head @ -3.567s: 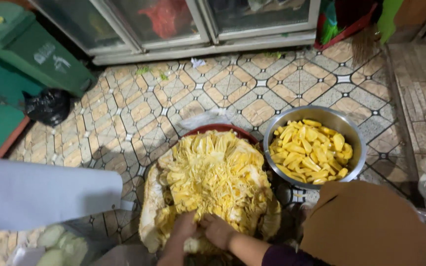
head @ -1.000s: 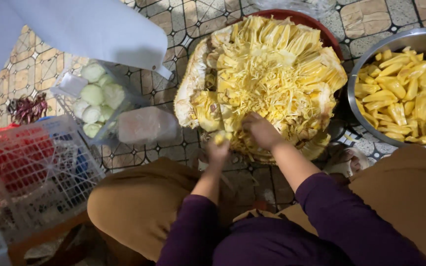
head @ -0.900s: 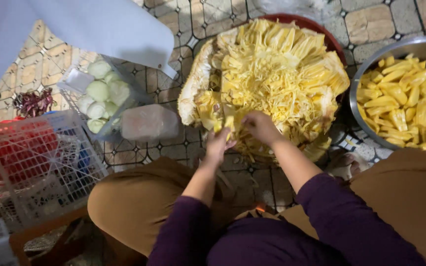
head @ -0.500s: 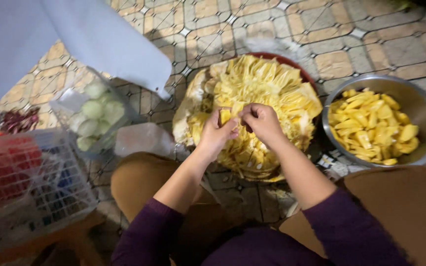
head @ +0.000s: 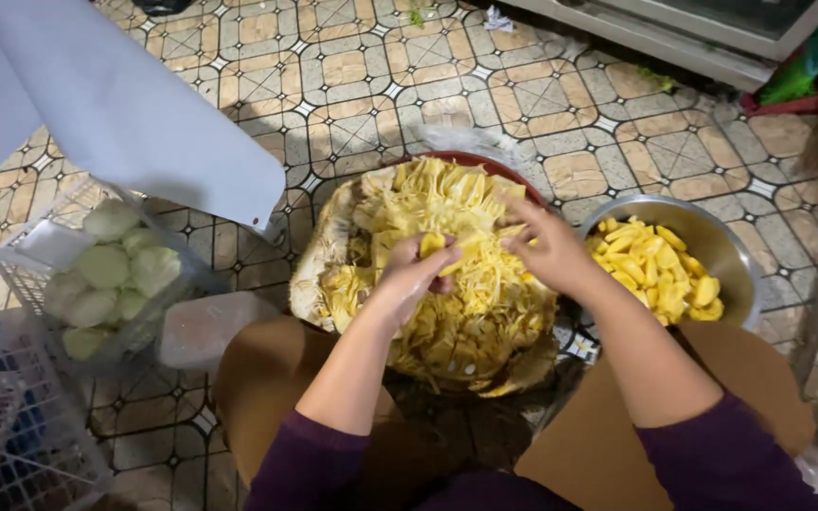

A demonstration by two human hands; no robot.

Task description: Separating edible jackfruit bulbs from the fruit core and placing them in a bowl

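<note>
A big cut-open jackfruit [head: 447, 312] with pale yellow fibres lies in a red basin [head: 485, 166] on the tiled floor between my knees. My left hand [head: 416, 276] pinches a yellow jackfruit pod [head: 431, 244] at the middle of the fruit. My right hand [head: 546, 248] rests on the fibres at the fruit's right side, fingers spread and pulling at the strands. A steel bowl [head: 740, 274] to the right holds several peeled yellow pods [head: 655, 270].
A clear basket of pale green round fruits [head: 111, 279] stands at the left, with a white wire basket [head: 11, 426] below it and a clear lidded box [head: 203, 326] beside my knee. A white sheet [head: 97, 95] hangs at the top left. A cabinet base [head: 693, 38] runs along the top right.
The view has tilted up, so the fruit and bowl sit lower in the picture. My hands have moved up onto the middle of the fruit, the left one now holding a pod.
</note>
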